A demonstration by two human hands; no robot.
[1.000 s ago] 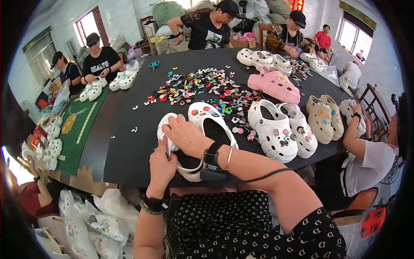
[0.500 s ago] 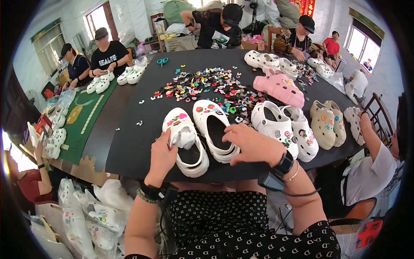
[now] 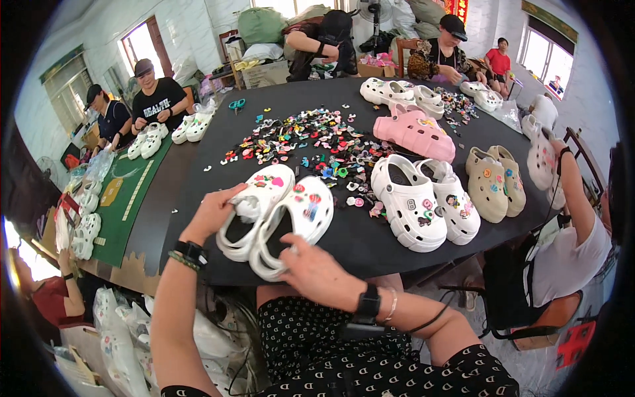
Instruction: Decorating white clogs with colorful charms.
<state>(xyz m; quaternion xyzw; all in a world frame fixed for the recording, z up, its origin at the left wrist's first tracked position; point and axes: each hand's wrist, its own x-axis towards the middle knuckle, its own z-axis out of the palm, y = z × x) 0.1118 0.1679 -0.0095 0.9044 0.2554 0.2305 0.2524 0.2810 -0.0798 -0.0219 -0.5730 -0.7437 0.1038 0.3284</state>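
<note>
1. Head view, left of centre: the left hand (image 3: 215,208) lies against the outer side of the left white clog (image 3: 268,195), fingers bent; whether it pinches the rim cannot be told. A slack hold could let the clog twist.
2. Centre, just below the middle: the right white clog (image 3: 317,221) stands side by side with its mate. The right hand (image 3: 314,268) is at its heel, fingers loosely parted; fingertip pressure is unclear. Pushing from one side only might turn the pair askew.
3. Lower middle: both heels point toward the near edge of the black table (image 3: 357,245); too strong a pull that way could tip them off.
4. Toes of both clogs: a finger catching the toe charms (image 3: 270,181) might pop one loose.
5. Opening of the left clog: crumpled white filling (image 3: 248,210) shows there, and a steep tilt could spill it.
6. Upper middle: the heap of loose charms (image 3: 331,135) lies beyond the toes; shoving forward would likely scatter some.
</note>
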